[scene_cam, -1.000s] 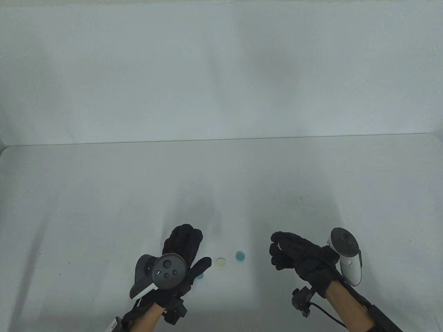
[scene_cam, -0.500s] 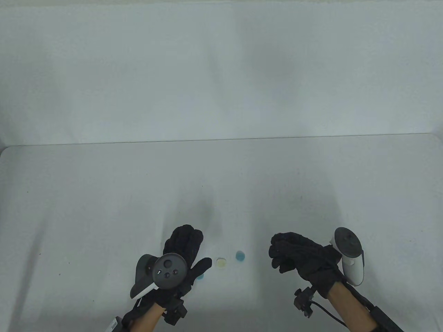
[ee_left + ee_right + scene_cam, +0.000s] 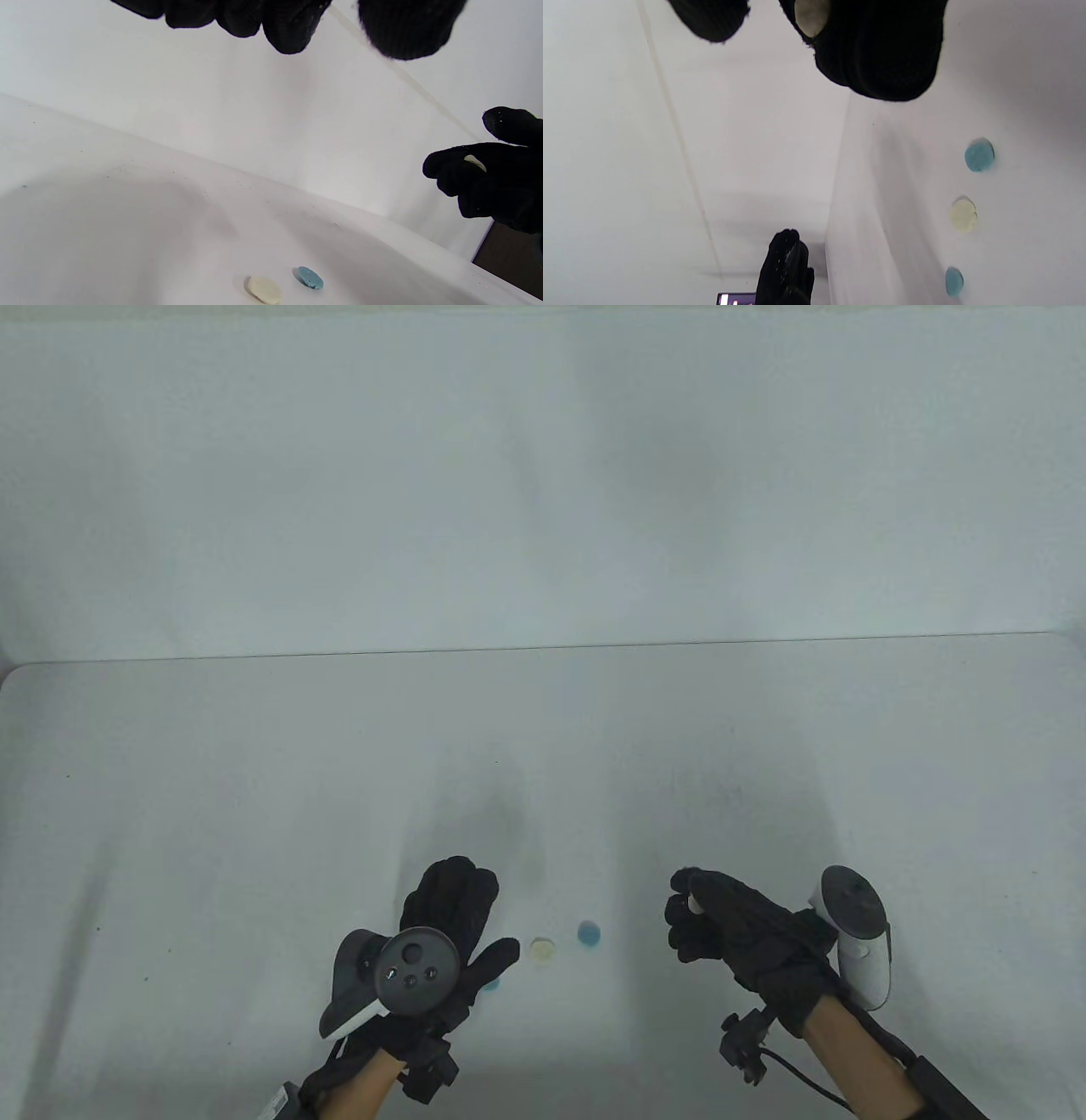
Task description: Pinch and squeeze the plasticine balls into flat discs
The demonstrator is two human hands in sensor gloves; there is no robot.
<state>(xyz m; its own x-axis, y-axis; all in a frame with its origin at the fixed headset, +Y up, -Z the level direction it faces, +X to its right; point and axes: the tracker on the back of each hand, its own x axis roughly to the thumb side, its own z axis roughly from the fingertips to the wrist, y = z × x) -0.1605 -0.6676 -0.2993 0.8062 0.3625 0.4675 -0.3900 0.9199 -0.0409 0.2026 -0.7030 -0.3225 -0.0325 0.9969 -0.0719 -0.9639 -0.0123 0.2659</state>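
Nearby, three discs [image 3: 542,948] lie between the flat left hand [image 3: 445,937] and the right hand [image 3: 730,933], its grip pinching plasticine [image 3: 695,903].

Soft, even light overhead, no glare. Faint grey shadows stretch toward twelve o'clock from both gloves across the white table [image 3: 254,780]. Table view slightly hazy; wrist views sharper, with gloved fingertips blurred at twelve o'clock.

White table [image 3: 254,814], pale wall [image 3: 543,475] behind it, dark specks scattered on the tabletop
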